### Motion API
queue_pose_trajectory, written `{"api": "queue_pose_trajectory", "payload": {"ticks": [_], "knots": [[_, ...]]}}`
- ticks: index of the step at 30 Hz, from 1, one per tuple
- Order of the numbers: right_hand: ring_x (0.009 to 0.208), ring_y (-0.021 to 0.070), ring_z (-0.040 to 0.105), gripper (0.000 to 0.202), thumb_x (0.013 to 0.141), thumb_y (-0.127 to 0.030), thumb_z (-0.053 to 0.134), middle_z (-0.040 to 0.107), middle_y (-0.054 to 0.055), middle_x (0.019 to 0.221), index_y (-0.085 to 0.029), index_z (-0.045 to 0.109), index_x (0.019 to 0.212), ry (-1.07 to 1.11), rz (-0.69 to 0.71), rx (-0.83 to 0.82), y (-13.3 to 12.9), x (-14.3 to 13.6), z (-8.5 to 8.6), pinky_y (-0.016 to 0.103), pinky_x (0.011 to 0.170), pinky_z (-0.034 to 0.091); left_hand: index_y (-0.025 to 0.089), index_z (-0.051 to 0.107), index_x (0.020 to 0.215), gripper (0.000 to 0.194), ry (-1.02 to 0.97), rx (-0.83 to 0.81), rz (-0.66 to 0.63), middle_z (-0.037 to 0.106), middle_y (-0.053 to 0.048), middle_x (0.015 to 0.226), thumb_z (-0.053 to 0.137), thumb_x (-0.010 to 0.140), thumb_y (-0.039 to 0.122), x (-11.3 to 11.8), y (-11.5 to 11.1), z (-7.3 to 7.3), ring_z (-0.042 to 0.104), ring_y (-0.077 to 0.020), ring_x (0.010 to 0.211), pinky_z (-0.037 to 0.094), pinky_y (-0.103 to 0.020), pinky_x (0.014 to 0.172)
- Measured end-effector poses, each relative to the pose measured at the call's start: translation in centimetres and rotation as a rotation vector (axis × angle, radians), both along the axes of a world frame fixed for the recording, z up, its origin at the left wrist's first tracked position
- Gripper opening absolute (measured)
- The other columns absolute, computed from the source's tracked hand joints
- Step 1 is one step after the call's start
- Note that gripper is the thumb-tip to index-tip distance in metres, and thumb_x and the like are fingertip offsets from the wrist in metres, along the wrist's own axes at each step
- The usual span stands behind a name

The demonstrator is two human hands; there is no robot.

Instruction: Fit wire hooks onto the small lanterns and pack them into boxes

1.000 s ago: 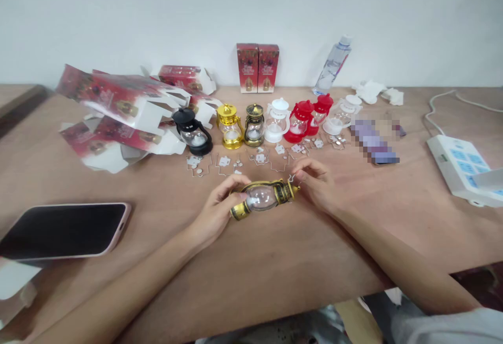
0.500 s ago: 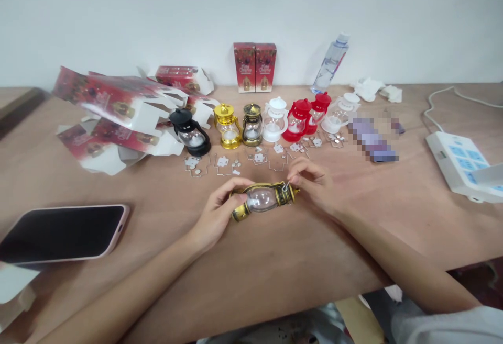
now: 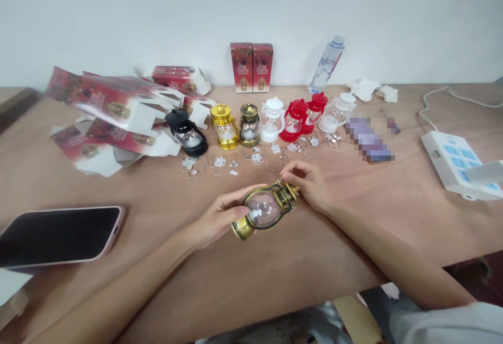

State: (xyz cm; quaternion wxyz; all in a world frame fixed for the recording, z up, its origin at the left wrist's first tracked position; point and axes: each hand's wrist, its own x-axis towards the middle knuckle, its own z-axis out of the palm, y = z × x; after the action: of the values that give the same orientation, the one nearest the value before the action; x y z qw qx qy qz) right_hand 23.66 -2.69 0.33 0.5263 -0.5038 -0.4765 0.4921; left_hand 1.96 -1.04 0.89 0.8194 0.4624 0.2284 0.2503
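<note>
The left hand (image 3: pixel 220 215) is gripping an antique-gold lantern (image 3: pixel 264 209) by its base end, the thumb lying along the clear globe and the other fingers wrapping behind. The right hand (image 3: pixel 308 182) is pinching a small silver wire piece (image 3: pixel 279 180) between thumb and forefinger, at the upper side of the lantern's cap. The lantern is lying tilted in the grasp, cap toward the surface's right edge, over the middle of the surface (image 3: pixel 306 250) — between its near edge and the row of standing lanterns. Change noted: the lantern is now turning its broad face up, where half a second ago it was showing its narrow side, and its base is sitting nearer the near edge. The wire's hooked end, previously showing over the cap, is now being largely covered by the fingertips; whether it is engaging the cap's side cannot be told. For the work, this is placing the side of the cap directly at the right fingertips, with both hands staying engaged. Toward the far edge, a black lantern (image 3: pixel 188 137), a bright-gold lantern (image 3: pixel 227 132) and others are standing, with loose wire handles (image 3: pixel 194 170) lying before them — a phone (image 3: pixel 58 236) is resting by the left edge.
</note>
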Motion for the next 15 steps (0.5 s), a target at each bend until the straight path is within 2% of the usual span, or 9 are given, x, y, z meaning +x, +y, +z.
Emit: {"api": "queue_pose_trajectory", "payload": {"ticks": [5, 8, 10, 12, 13, 15], "knots": [[0.053, 0.0107, 0.051, 0.027, 0.064, -0.044, 0.074, 0.060, -0.002, 0.059, -0.019, 0.063, 0.068, -0.011, -0.059, -0.057, 0.4, 0.1, -0.3, 0.024, 0.050, 0.038, 0.025, 0.057, 0.123, 0.054, 0.003, -0.065, -0.018, 0.060, -0.008, 0.124, 0.072, 0.070, 0.025, -0.1, -0.1, 0.0, 0.061, -0.0236, 0.099, 0.054, -0.030, 0.075], [0.058, 0.0116, 0.053, 0.027, 0.066, -0.042, 0.073, 0.060, -0.002, 0.065, -0.020, 0.065, 0.079, -0.048, -0.134, -0.024, 0.5, 0.4, -0.5, 0.024, 0.054, 0.040, 0.027, 0.055, 0.123, 0.059, 0.007, -0.080, -0.021, 0.057, -0.009, 0.125, 0.074, 0.067, 0.025, 0.0, -0.2, -0.1, 0.061, -0.0231, 0.095, 0.055, -0.031, 0.070], [0.065, 0.0113, 0.053, 0.028, 0.071, -0.041, 0.070, 0.061, -0.001, 0.075, -0.021, 0.064, 0.089, -0.075, -0.240, 0.060, 0.3, 0.5, -0.4, 0.024, 0.059, 0.043, 0.026, 0.054, 0.121, 0.059, 0.008, -0.074, 0.024, 0.058, -0.009, 0.123, 0.075, 0.066, 0.025, 0.0, -0.1, -0.3, 0.060, -0.0224, 0.097, 0.054, -0.030, 0.073], [0.065, 0.0101, 0.052, 0.024, 0.077, -0.040, 0.064, 0.059, -0.001, 0.079, -0.021, 0.062, 0.092, -0.098, -0.347, 0.123, -0.2, 0.2, -0.2, 0.023, 0.061, 0.044, 0.024, 0.055, 0.119, 0.058, 0.007, -0.066, 0.099, 0.060, -0.007, 0.119, 0.076, 0.065, 0.024, 0.0, 0.0, -0.6, 0.059, -0.0213, 0.100, 0.052, -0.028, 0.077], [0.063, 0.0096, 0.051, 0.022, 0.079, -0.040, 0.060, 0.058, -0.001, 0.078, -0.021, 0.061, 0.090, -0.114, -0.365, 0.127, -0.6, 0.0, 0.0, 0.023, 0.060, 0.044, 0.024, 0.055, 0.118, 0.057, 0.009, -0.065, 0.135, 0.060, -0.007, 0.118, 0.076, 0.065, 0.023, 0.0, 0.0, -0.7, 0.059, -0.0211, 0.102, 0.051, -0.027, 0.078], [0.059, 0.0096, 0.051, 0.022, 0.082, -0.041, 0.057, 0.057, -0.002, 0.071, -0.020, 0.061, 0.085, -0.161, -0.307, 0.093, -1.4, -0.8, 0.4, 0.024, 0.058, 0.044, 0.023, 0.055, 0.115, 0.056, 0.013, -0.064, 0.184, 0.060, -0.006, 0.119, 0.076, 0.064, 0.023, 0.0, 0.1, -0.8, 0.059, -0.0218, 0.104, 0.050, -0.027, 0.079]]}}
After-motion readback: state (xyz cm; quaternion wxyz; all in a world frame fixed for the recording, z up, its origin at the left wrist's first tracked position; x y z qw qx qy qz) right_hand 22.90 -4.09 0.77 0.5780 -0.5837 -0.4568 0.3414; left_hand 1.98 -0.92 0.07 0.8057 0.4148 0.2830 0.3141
